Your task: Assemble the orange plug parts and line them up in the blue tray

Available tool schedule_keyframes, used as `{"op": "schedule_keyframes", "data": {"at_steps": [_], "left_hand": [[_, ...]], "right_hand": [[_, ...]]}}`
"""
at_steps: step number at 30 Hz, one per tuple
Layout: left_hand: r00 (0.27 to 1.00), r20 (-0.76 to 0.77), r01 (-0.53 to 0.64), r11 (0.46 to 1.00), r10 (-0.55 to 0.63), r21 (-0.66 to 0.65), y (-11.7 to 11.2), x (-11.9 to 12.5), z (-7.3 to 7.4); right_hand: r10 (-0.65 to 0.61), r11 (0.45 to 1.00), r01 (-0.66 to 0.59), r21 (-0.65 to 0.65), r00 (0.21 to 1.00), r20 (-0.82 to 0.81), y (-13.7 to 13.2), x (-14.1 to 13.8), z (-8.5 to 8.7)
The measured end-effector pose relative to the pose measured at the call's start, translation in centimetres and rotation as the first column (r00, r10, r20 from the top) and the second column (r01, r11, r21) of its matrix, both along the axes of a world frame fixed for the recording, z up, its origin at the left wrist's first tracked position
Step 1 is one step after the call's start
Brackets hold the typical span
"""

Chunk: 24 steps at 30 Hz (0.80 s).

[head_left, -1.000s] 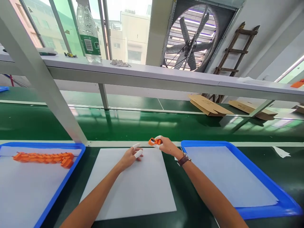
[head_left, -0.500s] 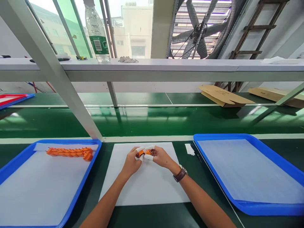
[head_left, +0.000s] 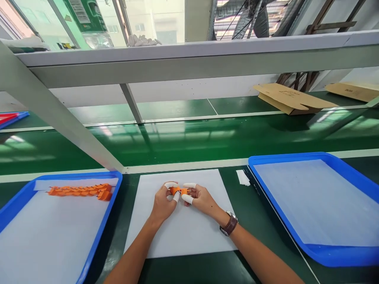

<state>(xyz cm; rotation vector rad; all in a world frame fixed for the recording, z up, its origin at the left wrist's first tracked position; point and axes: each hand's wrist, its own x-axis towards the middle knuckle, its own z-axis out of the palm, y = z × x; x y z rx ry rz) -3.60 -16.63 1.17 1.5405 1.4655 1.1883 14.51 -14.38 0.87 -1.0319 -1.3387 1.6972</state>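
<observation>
Over a white sheet (head_left: 166,240), both my hands pinch small orange plastic pieces, with white covers on some fingertips. My left hand (head_left: 162,203) is closed on one orange piece (head_left: 174,190) with a dark strip or gap on it. Closed on a second orange piece (head_left: 184,191) is my right hand (head_left: 203,201), which has a watch at the wrist. The two pieces meet or nearly touch; fingers partly cover them, so I cannot tell whether they are joined. To the left, a row of orange pieces (head_left: 79,191) lies in a blue tray (head_left: 114,205).
Another blue tray (head_left: 296,240) with a pale liner stands on the right. Beside it lies a white scrap (head_left: 242,177). A slanting metal post (head_left: 79,136) and a shelf (head_left: 189,65) cross in front. Cardboard boxes (head_left: 293,96) lie beyond the green belt (head_left: 189,144).
My head view has tilted and shifted, so the shelf sits higher in the picture. Between my hands, the two orange pieces are now closer and more in line.
</observation>
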Motion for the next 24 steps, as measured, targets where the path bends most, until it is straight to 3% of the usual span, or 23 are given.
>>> {"op": "schedule_keyframes", "data": {"at_steps": [2,4,8,12,16,19,22,24], "left_hand": [[0.995,0.095,0.037,0.999,-0.034,-0.034,0.1,0.1,0.1],[0.98,0.182,0.087,0.995,-0.075,-0.057,0.2,0.2,0.2],[0.965,0.251,0.092,0.992,-0.068,-0.086,0.2,0.4,0.3],[0.976,0.218,0.021,0.998,-0.007,-0.061,0.0,0.9,0.0],[0.973,0.227,-0.028,0.998,0.041,-0.057,-0.2,1.1,-0.2],[0.964,0.263,-0.026,0.996,0.048,-0.088,-0.2,1.0,-0.1],[0.949,0.314,0.06,0.988,-0.013,-0.139,-0.1,0.9,0.1],[0.933,0.351,0.145,0.978,-0.084,-0.15,-0.1,0.8,0.0]], "right_hand": [[-0.034,0.998,0.033,0.055,0.999,0.012,-0.2,-0.1,-0.2],[-0.089,0.976,0.078,0.201,0.995,0.044,-0.4,-0.1,-0.4],[-0.229,0.846,0.128,0.517,0.964,0.137,-0.7,0.1,-0.6],[-0.254,0.752,0.09,0.653,0.954,0.161,-0.7,0.4,-0.6],[-0.213,0.756,0.083,0.649,0.969,0.124,-0.7,0.3,-0.2],[-0.202,0.795,0.102,0.598,0.974,0.103,-0.7,0.0,-0.1],[-0.258,0.862,0.2,0.466,0.964,0.063,-0.5,-0.2,-0.4],[-0.307,0.876,0.257,0.409,0.95,0.059,-0.2,-0.1,-0.6]]}}
